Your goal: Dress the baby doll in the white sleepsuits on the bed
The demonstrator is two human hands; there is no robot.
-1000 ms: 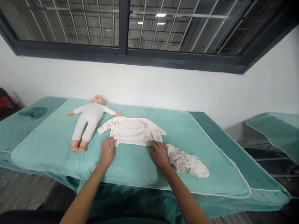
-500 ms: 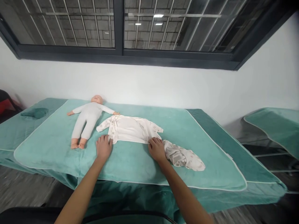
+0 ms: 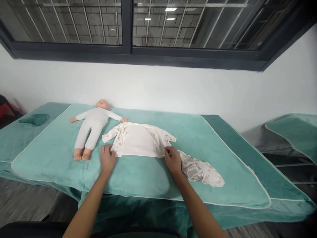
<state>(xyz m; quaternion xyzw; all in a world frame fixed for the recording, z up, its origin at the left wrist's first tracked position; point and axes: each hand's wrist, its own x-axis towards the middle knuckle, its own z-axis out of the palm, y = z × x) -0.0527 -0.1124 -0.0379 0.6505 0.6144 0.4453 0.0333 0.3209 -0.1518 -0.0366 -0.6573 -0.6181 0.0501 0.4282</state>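
Observation:
A white baby shirt (image 3: 140, 140) with small printed patterns lies spread on the green mat, long sleeves out to both sides and its front opened over a plain white inside. My left hand (image 3: 108, 159) is closed on its lower left corner, fingers curled at the edge. At the lower right corner, my right hand (image 3: 173, 161) pinches the cloth between thumb and fingers. Right beside that hand lies a bunched patterned garment (image 3: 201, 168). A baby doll (image 3: 92, 124) in a white bodysuit lies face up to the left, one hand close to the shirt's collar.
The light green mat (image 3: 138, 180) covers most of a bed with a darker green cover (image 3: 250, 155). A small green pillow (image 3: 34, 119) sits at the left end. Behind are a white wall and a dark window frame (image 3: 128, 54). Another green-covered surface (image 3: 294, 132) stands at right.
My hands have moved slightly apart, and the shirt's lower edge is drawn wider and flatter, a little nearer to me. The doll stays where it was. The view has shifted slightly.

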